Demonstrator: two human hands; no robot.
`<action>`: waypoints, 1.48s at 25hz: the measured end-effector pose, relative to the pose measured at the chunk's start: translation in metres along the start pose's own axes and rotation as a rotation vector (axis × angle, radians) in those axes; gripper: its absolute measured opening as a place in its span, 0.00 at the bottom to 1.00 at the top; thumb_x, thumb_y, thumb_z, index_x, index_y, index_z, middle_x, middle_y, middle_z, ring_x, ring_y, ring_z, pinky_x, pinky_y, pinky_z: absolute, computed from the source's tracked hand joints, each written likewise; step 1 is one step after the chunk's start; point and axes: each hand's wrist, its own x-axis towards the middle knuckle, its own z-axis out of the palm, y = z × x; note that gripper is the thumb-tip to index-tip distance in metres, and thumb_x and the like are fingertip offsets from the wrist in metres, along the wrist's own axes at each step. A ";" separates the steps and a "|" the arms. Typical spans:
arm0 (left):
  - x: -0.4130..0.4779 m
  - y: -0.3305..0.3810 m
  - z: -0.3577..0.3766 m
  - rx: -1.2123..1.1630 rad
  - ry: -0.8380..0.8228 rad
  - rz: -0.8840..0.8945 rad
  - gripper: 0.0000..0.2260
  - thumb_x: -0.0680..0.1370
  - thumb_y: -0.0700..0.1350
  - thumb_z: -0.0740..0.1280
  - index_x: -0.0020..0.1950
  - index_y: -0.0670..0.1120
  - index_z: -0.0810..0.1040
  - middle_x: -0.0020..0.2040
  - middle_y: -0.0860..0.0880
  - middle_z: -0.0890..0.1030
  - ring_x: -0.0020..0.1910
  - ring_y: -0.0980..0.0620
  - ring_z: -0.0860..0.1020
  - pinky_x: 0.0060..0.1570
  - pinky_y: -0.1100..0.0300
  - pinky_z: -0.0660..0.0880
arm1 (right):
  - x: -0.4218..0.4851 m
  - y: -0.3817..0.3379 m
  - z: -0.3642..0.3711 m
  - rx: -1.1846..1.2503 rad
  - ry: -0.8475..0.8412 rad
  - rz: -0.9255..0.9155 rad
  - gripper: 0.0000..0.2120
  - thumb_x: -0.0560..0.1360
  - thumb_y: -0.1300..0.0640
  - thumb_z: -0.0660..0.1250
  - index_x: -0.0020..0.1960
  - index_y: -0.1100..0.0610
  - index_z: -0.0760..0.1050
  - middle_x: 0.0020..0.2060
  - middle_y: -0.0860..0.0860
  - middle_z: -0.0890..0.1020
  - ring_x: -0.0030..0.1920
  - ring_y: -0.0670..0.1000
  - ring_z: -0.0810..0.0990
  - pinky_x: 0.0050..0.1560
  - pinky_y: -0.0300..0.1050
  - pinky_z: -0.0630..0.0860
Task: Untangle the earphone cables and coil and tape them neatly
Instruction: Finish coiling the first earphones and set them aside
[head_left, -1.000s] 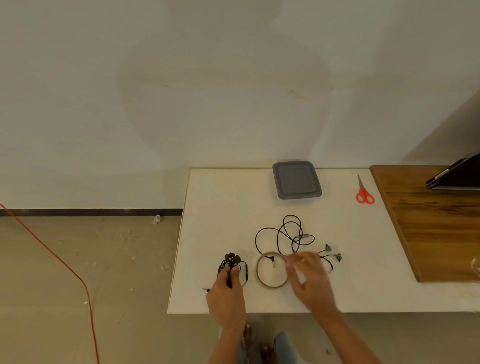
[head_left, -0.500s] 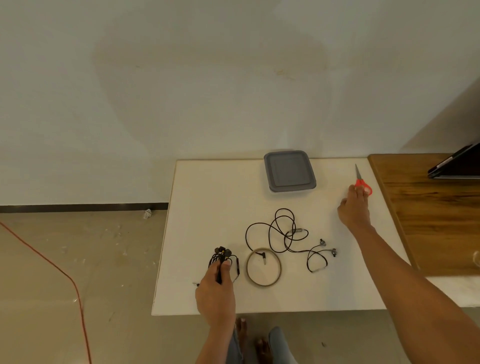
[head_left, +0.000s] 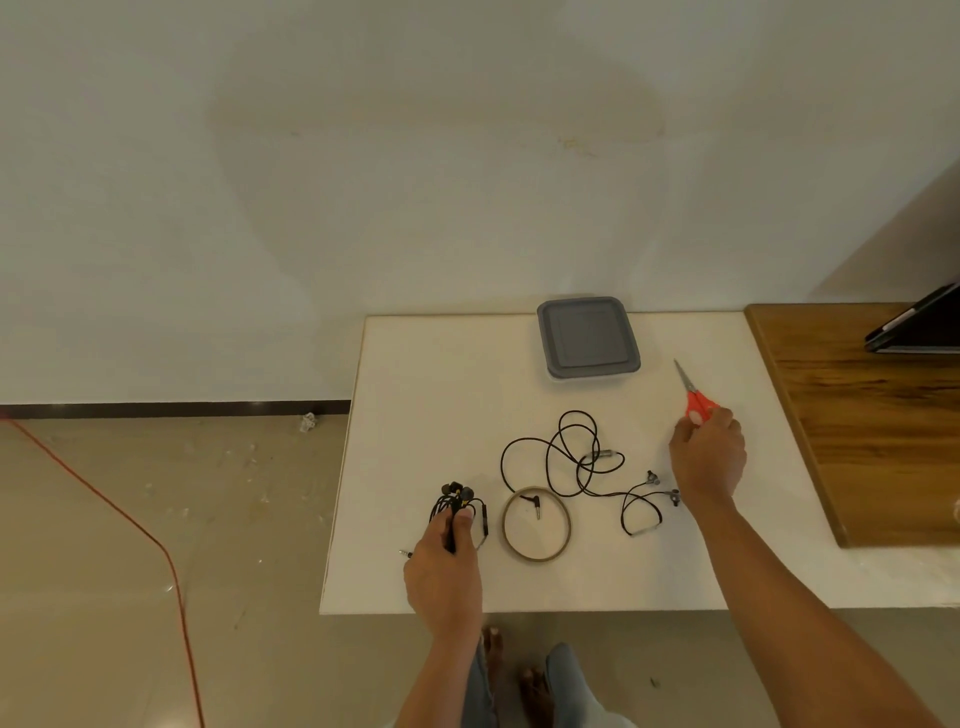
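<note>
A thin red cord runs across the floor at the far left, and a small pale scrap lies by the dark skirting near the corner of the white table.

At the near left of the table, the left hand grasps a coiled bundle of black earphones. Its fingers are curled round the bundle, the thumb lies along it, and the earbuds stick out past the fingertips. The bundle's small metal plug pokes out to the left of the hand.

Just to the right of the bundle a ring of clear tape lies flat. A second, loose earphone cable sprawls in untidy loops behind and to the right of the ring. Its black plug end rests inside the ring, and its two earbuds lie at the right end, close beside the right wrist.

Further back, near the wall, sits a square box with a grey lid.

The right hand is clenched round the red handles of a pair of scissors. The shut blades point away from the person, toward the box. Whether the scissors touch the table or are lifted cannot be told.

To the right, a brown wooden top adjoins the white table and carries a dark flat device at the frame's edge. Bare feet show below the table's near edge.
</note>
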 end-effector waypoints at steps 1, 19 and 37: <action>0.000 0.000 -0.001 0.008 0.000 0.004 0.11 0.79 0.52 0.62 0.47 0.49 0.82 0.37 0.52 0.82 0.36 0.52 0.75 0.32 0.61 0.67 | -0.006 0.002 -0.002 -0.011 0.001 0.013 0.14 0.77 0.57 0.61 0.54 0.68 0.70 0.47 0.66 0.77 0.47 0.66 0.76 0.46 0.59 0.75; -0.002 -0.005 -0.018 -0.067 -0.144 -0.013 0.14 0.79 0.51 0.64 0.34 0.48 0.74 0.26 0.53 0.71 0.27 0.55 0.68 0.27 0.61 0.60 | -0.110 0.013 -0.076 -0.031 -0.462 0.058 0.07 0.73 0.53 0.69 0.41 0.57 0.78 0.34 0.51 0.80 0.36 0.53 0.77 0.34 0.43 0.70; 0.006 -0.009 -0.013 -0.134 -0.166 -0.029 0.18 0.77 0.50 0.65 0.28 0.47 0.71 0.23 0.49 0.71 0.25 0.52 0.68 0.29 0.58 0.65 | -0.216 -0.063 -0.041 0.851 -1.389 0.608 0.10 0.75 0.58 0.67 0.50 0.65 0.77 0.31 0.54 0.79 0.27 0.44 0.71 0.26 0.34 0.68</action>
